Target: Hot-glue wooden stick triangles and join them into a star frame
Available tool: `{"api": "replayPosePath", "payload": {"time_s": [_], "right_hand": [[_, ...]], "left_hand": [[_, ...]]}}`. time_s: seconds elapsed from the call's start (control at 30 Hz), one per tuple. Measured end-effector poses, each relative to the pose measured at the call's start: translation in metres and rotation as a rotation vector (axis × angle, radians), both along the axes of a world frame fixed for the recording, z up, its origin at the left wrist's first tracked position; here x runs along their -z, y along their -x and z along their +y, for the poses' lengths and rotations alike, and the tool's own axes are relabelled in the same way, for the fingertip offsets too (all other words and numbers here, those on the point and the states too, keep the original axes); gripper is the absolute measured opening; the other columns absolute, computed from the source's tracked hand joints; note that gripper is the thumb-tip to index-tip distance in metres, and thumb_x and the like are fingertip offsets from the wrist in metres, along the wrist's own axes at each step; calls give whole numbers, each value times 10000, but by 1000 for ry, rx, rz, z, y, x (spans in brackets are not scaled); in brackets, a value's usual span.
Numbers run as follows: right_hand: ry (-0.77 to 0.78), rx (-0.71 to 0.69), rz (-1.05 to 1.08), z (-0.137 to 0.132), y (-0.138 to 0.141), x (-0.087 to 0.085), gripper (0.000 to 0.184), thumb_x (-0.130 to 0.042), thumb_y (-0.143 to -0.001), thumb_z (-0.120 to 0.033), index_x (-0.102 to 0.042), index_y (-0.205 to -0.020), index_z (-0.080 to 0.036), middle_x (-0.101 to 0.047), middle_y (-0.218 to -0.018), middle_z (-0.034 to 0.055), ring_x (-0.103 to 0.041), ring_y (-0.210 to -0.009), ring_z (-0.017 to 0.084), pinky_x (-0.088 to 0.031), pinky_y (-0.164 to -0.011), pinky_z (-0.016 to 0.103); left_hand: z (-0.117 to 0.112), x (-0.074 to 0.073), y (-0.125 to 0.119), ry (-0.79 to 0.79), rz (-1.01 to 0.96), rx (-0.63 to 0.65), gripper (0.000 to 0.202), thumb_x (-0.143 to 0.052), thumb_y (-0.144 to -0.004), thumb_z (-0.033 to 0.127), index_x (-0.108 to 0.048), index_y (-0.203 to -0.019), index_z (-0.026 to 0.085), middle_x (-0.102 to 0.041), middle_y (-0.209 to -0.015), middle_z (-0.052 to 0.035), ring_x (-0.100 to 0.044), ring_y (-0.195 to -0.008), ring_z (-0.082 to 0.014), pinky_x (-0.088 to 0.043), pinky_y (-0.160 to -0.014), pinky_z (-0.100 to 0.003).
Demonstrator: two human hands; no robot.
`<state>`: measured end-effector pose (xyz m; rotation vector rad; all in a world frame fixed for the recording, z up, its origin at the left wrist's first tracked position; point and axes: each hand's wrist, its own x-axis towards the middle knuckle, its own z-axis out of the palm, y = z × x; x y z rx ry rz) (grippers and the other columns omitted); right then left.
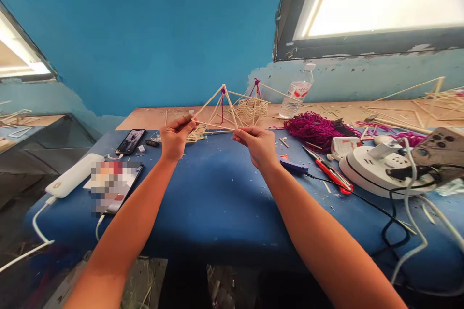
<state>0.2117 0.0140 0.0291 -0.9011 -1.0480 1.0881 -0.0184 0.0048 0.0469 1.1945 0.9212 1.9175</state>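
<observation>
A pyramid-shaped frame of thin wooden sticks is held up over the far part of the blue table top. Purple yarn hangs from its peak. My left hand pinches the frame's lower left corner between thumb and fingers. At the lower right corner, the fingertips of my right hand are closed on the sticks. Behind the frame stands a woven stick basket with purple yarn tied at its top. Another piece of stick lattice lies beside my left hand, partly covered by it.
To the right are a purple yarn heap, a water bottle, a red utility knife, a blue corded tool and a white power strip with cables. On the left lie a phone and a white power bank.
</observation>
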Motion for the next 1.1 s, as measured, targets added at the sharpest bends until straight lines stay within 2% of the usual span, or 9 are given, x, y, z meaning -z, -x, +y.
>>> {"api": "replayPosePath", "payload": {"time_s": [0.1, 0.33, 0.47, 0.57, 0.63, 0.77, 0.9, 1.03, 1.1], "right_hand": [[-15, 32, 33, 0, -1, -3, 274, -975, -590, -385, -850, -743, -195, -770, -696, 32, -720, -706, 158, -674, -798, 350], [-57, 28, 104, 3, -3, -6, 340, -989, -567, -442, -825, -756, -212, -787, -745, 36, -751, -739, 170, -673, -791, 345], [-45, 16, 147, 5, -3, -6, 373, -1012, -525, -436, -812, -751, -216, -785, -742, 38, -750, -730, 172, -671, -767, 344], [-49, 11, 144, 5, -2, -6, 400, -1022, -512, -448, -793, -745, -218, -778, -734, 37, -748, -725, 177, -667, -754, 348], [-46, -8, 133, 4, -1, -6, 419, -1028, -496, -452, -785, -743, -217, -771, -723, 31, -744, -716, 175, -659, -749, 343], [2, -109, 45, -2, 2, -7, 439, -1044, -458, -436, -769, -704, -199, -754, -683, 24, -729, -669, 159, -622, -706, 311], [-3, -222, -85, -7, 6, -6, 461, -1051, -459, -458, -749, -680, -189, -749, -667, 21, -711, -632, 154, -587, -661, 298], [-32, -298, -207, -9, 7, -6, 396, -1016, -521, -452, -752, -668, -196, -752, -670, 23, -684, -634, 151, -549, -635, 289], [-61, -345, -285, -10, 5, -8, 352, -1004, -543, -416, -775, -692, -194, -779, -737, 34, -681, -675, 145, -550, -668, 285]], "left_hand": [[-3, -2, -2, -19, 6, 16, 419, -1042, -604, 362, -894, -957, 193, -866, -944, -75, -828, -868, -193, -685, -901, -336], [-5, -5, -3, 8, -11, 30, 437, -1057, -589, 434, -879, -889, 169, -861, -936, -99, -841, -842, -210, -689, -844, -327], [-7, -4, -3, -25, 20, 25, 424, -1053, -597, 468, -868, -833, 168, -849, -863, -86, -837, -810, -205, -683, -804, -309], [-7, -4, -4, -10, 11, 39, 429, -1060, -569, 459, -847, -810, 176, -845, -854, -69, -833, -804, -202, -687, -831, -330], [-6, -4, -4, 7, -47, 69, 461, -1063, -560, 452, -833, -857, 184, -848, -885, -59, -833, -826, -196, -687, -866, -341], [-6, -6, -1, 5, -158, 156, 534, -1058, -595, 430, -799, -1006, 208, -846, -931, -40, -832, -882, -178, -676, -888, -321], [-11, -12, -1, -4, -178, 205, 493, -1033, -619, 451, -789, -972, 208, -826, -925, -34, -824, -907, -186, -677, -876, -322], [-16, -16, -4, -7, -151, 177, 476, -1012, -644, 483, -762, -947, 214, -801, -915, -27, -831, -947, -220, -685, -853, -346], [-17, -16, -4, 2, -143, 157, 482, -1011, -634, 497, -749, -918, 209, -794, -895, -27, -833, -930, -228, -688, -820, -342]]}}
